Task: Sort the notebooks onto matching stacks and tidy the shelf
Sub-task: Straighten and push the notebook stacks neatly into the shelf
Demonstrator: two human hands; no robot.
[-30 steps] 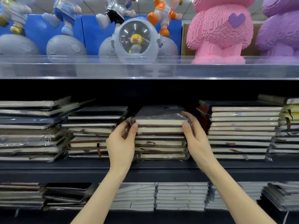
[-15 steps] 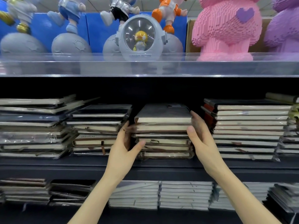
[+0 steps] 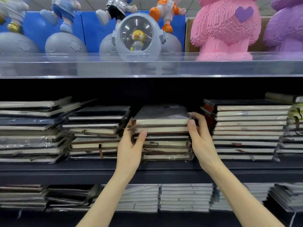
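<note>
A middle stack of wrapped notebooks sits on the dark shelf. Its top notebook has a grey cover and lies slightly askew. My left hand clasps the stack's left side, thumb pressed under the second notebook from the top. My right hand grips the right side, thumb on the top notebook's page edge and fingers curled over its corner. Neighbouring stacks stand to the left and to the right.
A messy, wider pile fills the far left, and yellowish notebooks are at the far right. White notebooks line the lower shelf. Above, behind a clear rail, stand an astronaut lamp and a pink block bear.
Half a second ago both hands were spread slightly off the stack. Now they have closed in on its sides again, the right thumb up at the top notebook.
</note>
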